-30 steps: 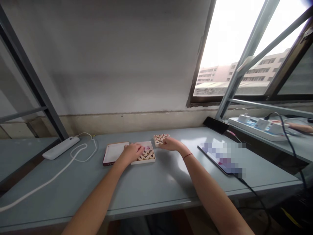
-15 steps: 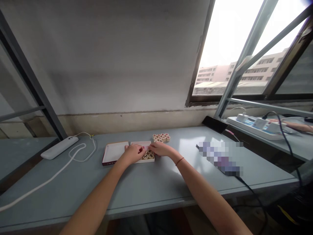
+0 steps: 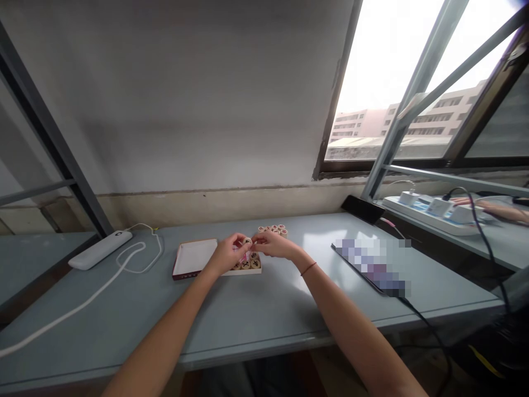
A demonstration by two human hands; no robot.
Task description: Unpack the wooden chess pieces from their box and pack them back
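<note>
A round Chinese chess piece [image 3: 247, 241] with a dark character is raised above the open white box [image 3: 242, 273]. My left hand [image 3: 226, 255] pinches it between thumb and fingers from the left. From the right, the fingertips of my right hand [image 3: 273, 244] close in against the same piece. Inside the box, several chess pieces [image 3: 246, 264] lie face up along the front and right, beside something pink and white that is partly covered by my left hand. Behind my right hand stands a block of chess pieces [image 3: 275, 228], its front part hidden.
Left of the box lies its dark red lid [image 3: 196, 258], white inside up. Further left are a white power bank [image 3: 100, 250] and a white cable [image 3: 78, 311]. A tablet [image 3: 367, 270] with a black cable is at right, a dark phone [image 3: 362, 210] behind it. Beyond, a power strip [image 3: 430, 215] and a person's arm [image 3: 502, 211].
My right hand has moved left from the block of pieces to meet my left hand over the box. A chess piece is now lifted between them.
</note>
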